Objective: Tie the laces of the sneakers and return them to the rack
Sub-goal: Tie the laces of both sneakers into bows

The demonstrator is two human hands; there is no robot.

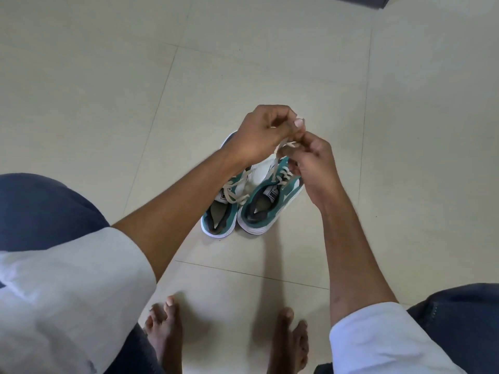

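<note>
Left sneaker point(220, 211) on tiled floor point(108, 90), heel toward person, cream laces point(237, 188) lying loose across tongue. Left hand point(263, 130) raised above shoes, grip pinched together on lace of right sneaker point(286, 144). Right sneaker point(266, 206) touching left one, side by side (teal and white pair). Right hand point(310, 168) beside left hand, grip closed on same lace. Bare feet point(164, 327) near bottom edge.
</note>
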